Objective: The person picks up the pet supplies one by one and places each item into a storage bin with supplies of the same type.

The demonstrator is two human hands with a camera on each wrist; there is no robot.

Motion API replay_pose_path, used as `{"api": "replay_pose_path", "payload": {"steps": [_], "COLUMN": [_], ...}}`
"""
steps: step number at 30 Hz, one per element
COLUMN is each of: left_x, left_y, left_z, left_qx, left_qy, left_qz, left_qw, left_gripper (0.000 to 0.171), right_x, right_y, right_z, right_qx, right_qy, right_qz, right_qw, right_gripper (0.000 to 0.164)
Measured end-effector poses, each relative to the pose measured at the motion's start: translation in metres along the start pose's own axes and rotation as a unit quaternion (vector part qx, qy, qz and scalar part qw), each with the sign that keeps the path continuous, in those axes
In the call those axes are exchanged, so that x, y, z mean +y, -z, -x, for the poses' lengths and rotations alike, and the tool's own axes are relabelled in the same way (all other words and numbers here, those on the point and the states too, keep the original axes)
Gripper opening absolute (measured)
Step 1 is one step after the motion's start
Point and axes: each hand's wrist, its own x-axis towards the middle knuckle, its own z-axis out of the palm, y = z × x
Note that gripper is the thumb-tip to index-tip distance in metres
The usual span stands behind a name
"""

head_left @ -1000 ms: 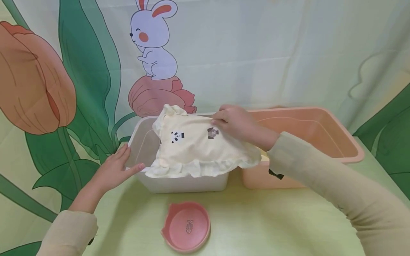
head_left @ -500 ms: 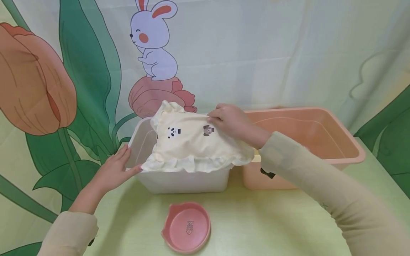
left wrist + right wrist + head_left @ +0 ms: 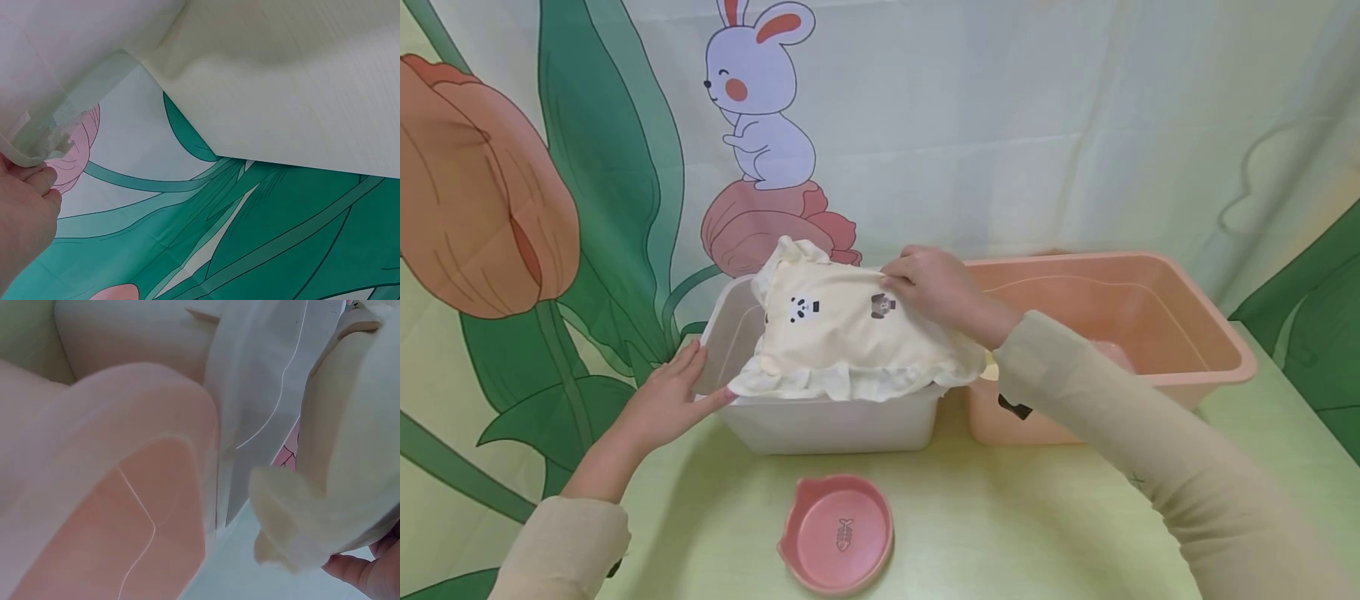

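Note:
A cream pillow (image 3: 842,329) with a ruffled edge and printed panda and dog faces is held over the white bin (image 3: 835,429) in the head view. My right hand (image 3: 943,292) pinches its upper edge. The same pillow (image 3: 356,431) looks thickly padded in the right wrist view, with the right hand (image 3: 375,572) at its lower edge. At the bin's front left corner, my left hand (image 3: 673,396) grips the rim, its thumb along the front. The left hand (image 3: 28,209) shows bent fingers at that rim in the left wrist view. The pillow hides most of the bin's inside.
A peach-coloured bin (image 3: 1210,333) stands right of the white one; a pink thing (image 3: 1112,354) shows inside it, partly behind my sleeve. A pink cat-shaped dish (image 3: 835,533) sits in front on the pale table (image 3: 1000,525). A printed curtain (image 3: 970,125) hangs behind.
My right hand has shifted the pillow a little left and up, its lower ruffle now at the white bin's front rim. The pink thing in the peach-coloured bin has come into view.

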Motion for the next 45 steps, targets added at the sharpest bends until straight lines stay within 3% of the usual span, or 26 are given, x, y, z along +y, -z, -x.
{"api": "replay_pose_path", "payload": {"steps": [30, 45], "left_x": [0.000, 0.001], "left_y": [-0.001, 0.001], "left_z": [0.001, 0.000], "left_qx": [-0.003, -0.004], "left_qy": [0.011, 0.010], "left_qz": [0.014, 0.011], "left_qw": [0.9998, 0.9999], "left_gripper": [0.086, 0.087], "right_x": [0.003, 0.003], "right_y": [-0.019, -0.031], "right_z": [-0.013, -0.017], "right_qx": [0.006, 0.060], "right_qy": [-0.043, -0.060], "right_qz": [-0.013, -0.008], "right_qw": [0.999, 0.996], "right_gripper": [0.027, 0.028]}}
